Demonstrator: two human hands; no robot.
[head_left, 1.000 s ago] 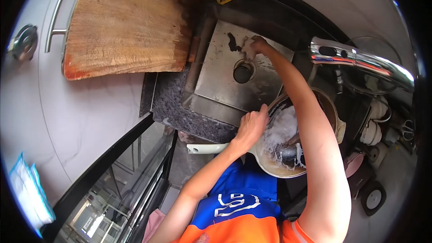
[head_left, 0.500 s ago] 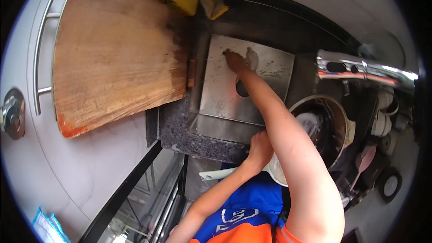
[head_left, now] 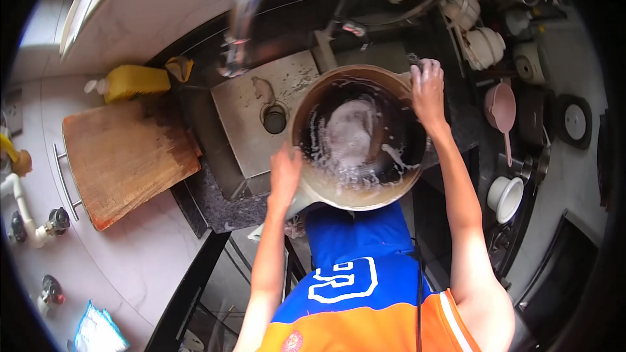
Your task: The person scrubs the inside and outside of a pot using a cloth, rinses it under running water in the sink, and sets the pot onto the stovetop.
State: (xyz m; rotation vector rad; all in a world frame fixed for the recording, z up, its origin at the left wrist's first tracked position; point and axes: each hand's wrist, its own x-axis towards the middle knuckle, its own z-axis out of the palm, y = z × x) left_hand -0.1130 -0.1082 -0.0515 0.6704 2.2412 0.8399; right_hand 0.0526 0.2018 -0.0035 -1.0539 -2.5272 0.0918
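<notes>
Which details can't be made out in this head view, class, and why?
- Head view: part of the large round brown pan's bottom, under white foam.
- Head view: the pale handle's middle, behind the left forearm.
- Head view: the curved chrome tap's top, cut off by the edge.
- Head view: the round white dial's markings, too small.

Head cam, looking fwd + down at sink (head_left: 225, 163).

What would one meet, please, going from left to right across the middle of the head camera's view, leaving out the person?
Wooden board, round drain opening, round body of the foamy pan, pink ladle-like utensil, dark round-cornered object with a white disc.
</notes>
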